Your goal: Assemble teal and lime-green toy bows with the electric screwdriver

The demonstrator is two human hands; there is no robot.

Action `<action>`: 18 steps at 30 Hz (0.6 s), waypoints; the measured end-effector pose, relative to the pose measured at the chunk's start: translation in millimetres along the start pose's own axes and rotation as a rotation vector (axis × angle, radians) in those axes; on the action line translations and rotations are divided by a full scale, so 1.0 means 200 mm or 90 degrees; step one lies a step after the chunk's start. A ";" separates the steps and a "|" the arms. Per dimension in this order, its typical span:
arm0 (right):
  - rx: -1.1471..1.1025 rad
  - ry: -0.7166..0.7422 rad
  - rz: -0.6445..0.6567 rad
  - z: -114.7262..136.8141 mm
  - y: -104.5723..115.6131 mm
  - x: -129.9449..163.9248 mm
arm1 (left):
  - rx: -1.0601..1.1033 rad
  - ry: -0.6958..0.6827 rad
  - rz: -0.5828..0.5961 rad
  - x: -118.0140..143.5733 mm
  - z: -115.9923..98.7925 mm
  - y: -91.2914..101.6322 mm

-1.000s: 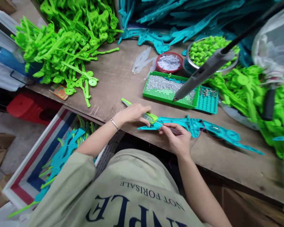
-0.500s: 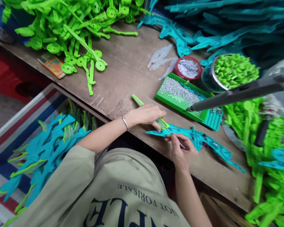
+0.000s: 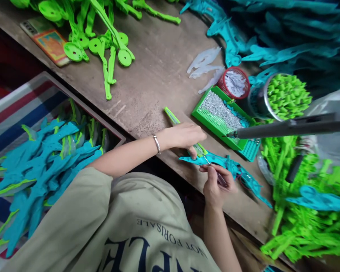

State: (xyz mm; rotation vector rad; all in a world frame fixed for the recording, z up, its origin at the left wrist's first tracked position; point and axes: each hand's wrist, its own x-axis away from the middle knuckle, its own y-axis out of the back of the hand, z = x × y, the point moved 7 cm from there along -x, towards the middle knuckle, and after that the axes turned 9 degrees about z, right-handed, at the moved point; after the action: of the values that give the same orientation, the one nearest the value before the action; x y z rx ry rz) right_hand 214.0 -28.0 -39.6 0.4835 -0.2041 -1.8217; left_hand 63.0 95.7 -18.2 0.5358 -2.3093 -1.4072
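Nearest to us, our right hand [image 3: 217, 185] is curled tight round a thin tool [image 3: 215, 172], pinching it between thumb and fingers, its tip down on the teal part [image 3: 229, 166]. That teal part lies flat along the near edge of the desk [image 3: 155, 83], running off to the right, with thin wires looped beside it.

Just above, our left hand [image 3: 185, 136], a bracelet [image 3: 157, 144] at the wrist, is closed over a green piece [image 3: 172, 117]. The fingers press it down where it meets the teal part's left end, and the piece's far end pokes out behind the hand, up and to the left.

Down on our left, below the desk edge, we see a box [image 3: 25, 90] heaped with more teal parts [image 3: 39, 166], green slivers among them.

Moving back across the desk, a green tray [image 3: 215, 130] holds a bed of small silvery bits, and a smaller teal tray [image 3: 251, 151] touches its right end. A grey tool [image 3: 286, 128] hangs across from the right, its tip over the green tray's corner. Behind the tray sits a red basket [image 3: 234, 83], clear plastic pieces [image 3: 205, 64] beside it, and a metal bowl [image 3: 260, 104] full of small green bits.

At the far left, green parts [image 3: 102, 37] sprawl across the desk beside a card [image 3: 49, 41]. Far right, teal parts are piled high [image 3: 272, 37], and more green parts [image 3: 300, 223] are heaped by the desk's right end.
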 end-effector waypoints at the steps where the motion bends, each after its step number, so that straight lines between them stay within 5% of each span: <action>1: 0.009 -0.006 0.001 0.00 0.00 0.00 | -0.001 -0.002 -0.003 0.00 0.00 0.00; 18: 0.031 -0.021 -0.014 0.02 0.01 -0.01 | -0.004 -0.005 -0.018 -0.01 0.00 0.00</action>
State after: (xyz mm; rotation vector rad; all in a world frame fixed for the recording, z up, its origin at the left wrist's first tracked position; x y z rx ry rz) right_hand 214.5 -27.4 -35.9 0.4911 -0.2668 -1.8510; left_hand 64.9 95.9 -18.2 0.5649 -2.3106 -1.4315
